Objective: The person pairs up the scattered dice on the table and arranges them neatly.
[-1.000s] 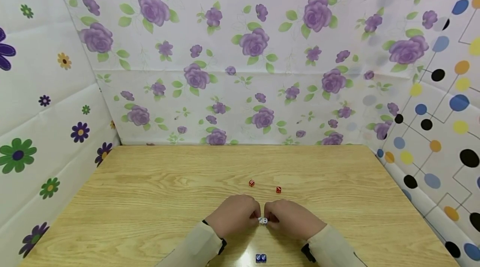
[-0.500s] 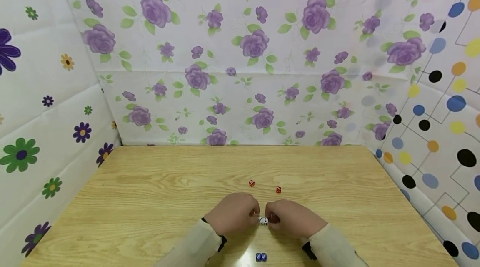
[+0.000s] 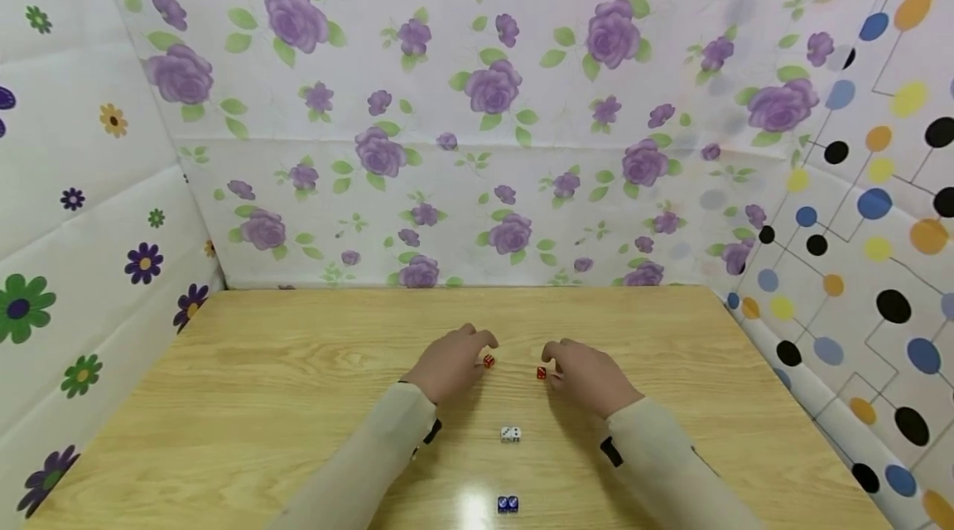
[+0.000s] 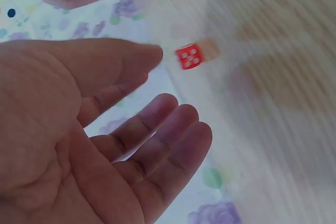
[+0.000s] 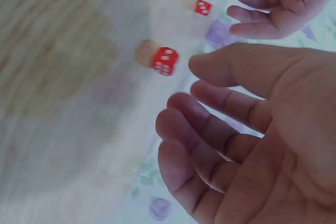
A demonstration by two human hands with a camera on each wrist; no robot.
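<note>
My left hand (image 3: 450, 363) reaches over the table with fingers spread. Beside its thumb lies a red die (image 3: 488, 361), and the left wrist view shows that red die (image 4: 189, 56) just past the thumb tip. To the right, my right hand (image 3: 587, 374) is held likewise, its thumb and fingers apart around a second red die (image 3: 542, 373). In the right wrist view this red die (image 5: 165, 61) sits a short gap from the thumb. Nearer the body, two white dice (image 3: 510, 434) stand side by side. Two blue dice (image 3: 508, 504) form another pair closest to the front.
A wood-grain table (image 3: 313, 397) carries the dice. Behind it hangs a cloth with purple roses (image 3: 492, 87). A flower-print cloth (image 3: 67, 248) borders the left side and a dotted cloth (image 3: 857, 265) the right.
Both hands have let go of the white dice and moved forward to the red dice, spreading their fingers. The white pair stays side by side; the view has shifted slightly.
</note>
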